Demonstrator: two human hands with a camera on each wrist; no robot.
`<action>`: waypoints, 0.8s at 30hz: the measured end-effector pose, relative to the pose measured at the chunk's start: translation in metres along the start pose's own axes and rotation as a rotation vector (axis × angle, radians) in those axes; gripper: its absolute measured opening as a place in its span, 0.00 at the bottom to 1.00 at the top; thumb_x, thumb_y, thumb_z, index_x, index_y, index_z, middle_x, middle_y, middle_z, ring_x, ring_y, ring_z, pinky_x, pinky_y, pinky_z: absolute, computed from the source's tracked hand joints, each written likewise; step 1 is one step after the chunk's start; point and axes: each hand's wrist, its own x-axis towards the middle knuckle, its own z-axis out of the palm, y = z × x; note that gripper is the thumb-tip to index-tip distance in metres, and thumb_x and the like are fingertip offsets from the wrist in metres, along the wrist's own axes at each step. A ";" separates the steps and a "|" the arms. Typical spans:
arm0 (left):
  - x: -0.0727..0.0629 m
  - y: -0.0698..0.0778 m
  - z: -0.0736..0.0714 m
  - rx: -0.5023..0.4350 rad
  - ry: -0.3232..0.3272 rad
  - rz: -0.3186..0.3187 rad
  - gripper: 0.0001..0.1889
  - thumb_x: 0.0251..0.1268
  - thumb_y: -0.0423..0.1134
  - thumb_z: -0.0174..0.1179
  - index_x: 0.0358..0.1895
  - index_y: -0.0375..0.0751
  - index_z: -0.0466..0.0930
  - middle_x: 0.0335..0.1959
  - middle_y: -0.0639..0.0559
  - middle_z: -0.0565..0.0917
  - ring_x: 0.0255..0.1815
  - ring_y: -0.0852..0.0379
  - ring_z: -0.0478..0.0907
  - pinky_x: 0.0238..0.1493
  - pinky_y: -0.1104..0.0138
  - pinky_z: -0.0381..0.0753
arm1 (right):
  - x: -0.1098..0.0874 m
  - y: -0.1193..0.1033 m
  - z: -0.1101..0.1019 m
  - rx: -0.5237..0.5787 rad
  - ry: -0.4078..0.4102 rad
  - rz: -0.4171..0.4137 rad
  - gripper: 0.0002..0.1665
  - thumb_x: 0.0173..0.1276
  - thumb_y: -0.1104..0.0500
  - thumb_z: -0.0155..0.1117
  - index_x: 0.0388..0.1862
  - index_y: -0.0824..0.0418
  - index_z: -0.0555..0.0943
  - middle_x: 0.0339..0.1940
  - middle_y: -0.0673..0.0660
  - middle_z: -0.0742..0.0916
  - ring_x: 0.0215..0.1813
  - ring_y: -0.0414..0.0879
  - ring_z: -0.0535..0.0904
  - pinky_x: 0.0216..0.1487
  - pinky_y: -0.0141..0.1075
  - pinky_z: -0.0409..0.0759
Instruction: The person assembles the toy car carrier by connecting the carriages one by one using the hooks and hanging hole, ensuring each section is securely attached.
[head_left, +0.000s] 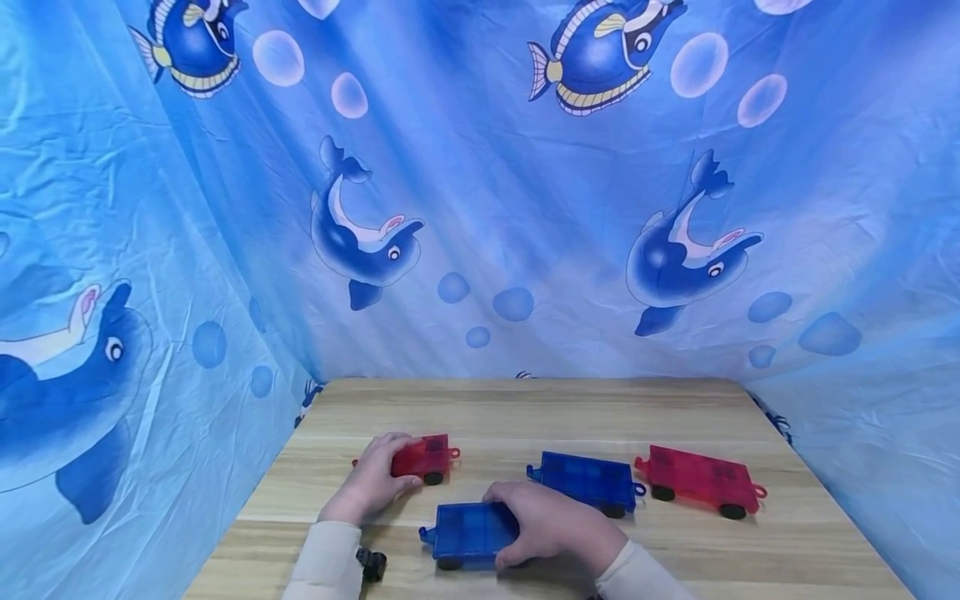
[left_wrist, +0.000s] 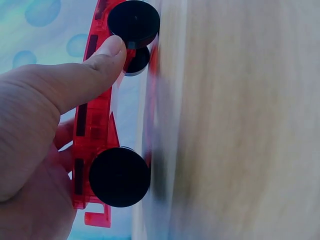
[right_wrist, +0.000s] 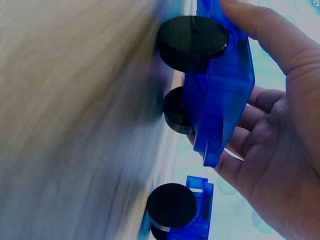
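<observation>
My left hand (head_left: pixel 375 477) grips a translucent red toy wagon (head_left: pixel 429 454) at the left of the table. In the left wrist view its thumb (left_wrist: pixel 97 70) lies along the wagon's side by a black wheel (left_wrist: pixel 120 176), with fingers behind. Nearer the front edge, my right hand (head_left: pixel 553 523) holds a translucent blue toy wagon (head_left: pixel 468 532) by its right end, thumb on the near side and fingers on the far side. That wagon's hook points left in the head view. In the right wrist view its black wheels (right_wrist: pixel 192 44) are close to the tabletop.
A second blue wagon (head_left: pixel 588 479) stands behind the right hand, its ring end close to the hook of another red wagon (head_left: pixel 697 477) on the right. All are on a wooden table (head_left: pixel 525 404). Blue curtains (head_left: pixel 480 208) with dolphins hang behind and at both sides.
</observation>
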 end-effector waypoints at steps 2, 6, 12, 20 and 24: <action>0.000 0.000 0.000 0.005 -0.002 -0.008 0.34 0.56 0.43 0.81 0.69 0.53 0.81 0.70 0.51 0.77 0.71 0.46 0.70 0.67 0.46 0.77 | 0.001 0.001 0.001 0.007 0.008 0.002 0.44 0.55 0.32 0.81 0.68 0.42 0.77 0.62 0.39 0.82 0.60 0.35 0.77 0.64 0.45 0.80; -0.001 0.000 0.000 -0.002 -0.005 -0.020 0.35 0.56 0.43 0.81 0.69 0.55 0.81 0.70 0.52 0.77 0.71 0.46 0.70 0.67 0.45 0.77 | 0.002 0.002 0.002 0.010 0.021 0.008 0.44 0.56 0.32 0.80 0.70 0.42 0.77 0.65 0.40 0.81 0.63 0.37 0.76 0.66 0.47 0.79; -0.002 0.001 0.000 -0.020 -0.003 -0.044 0.35 0.56 0.42 0.81 0.69 0.57 0.81 0.70 0.52 0.77 0.71 0.45 0.70 0.66 0.45 0.77 | 0.001 0.001 0.002 -0.003 0.024 0.027 0.46 0.60 0.30 0.77 0.74 0.43 0.75 0.70 0.44 0.80 0.69 0.43 0.76 0.68 0.51 0.77; -0.002 -0.002 -0.002 -0.078 0.004 -0.035 0.34 0.55 0.41 0.81 0.68 0.56 0.82 0.69 0.52 0.77 0.70 0.44 0.71 0.65 0.44 0.78 | 0.002 0.004 0.004 -0.039 0.037 0.054 0.47 0.64 0.28 0.71 0.79 0.41 0.71 0.75 0.46 0.76 0.74 0.47 0.73 0.71 0.55 0.74; -0.002 -0.007 -0.005 -0.144 0.005 -0.050 0.35 0.53 0.40 0.82 0.67 0.58 0.82 0.68 0.54 0.77 0.70 0.45 0.72 0.66 0.44 0.77 | 0.003 0.007 0.004 -0.033 0.049 0.081 0.48 0.64 0.27 0.70 0.80 0.40 0.69 0.77 0.50 0.75 0.73 0.50 0.74 0.69 0.57 0.75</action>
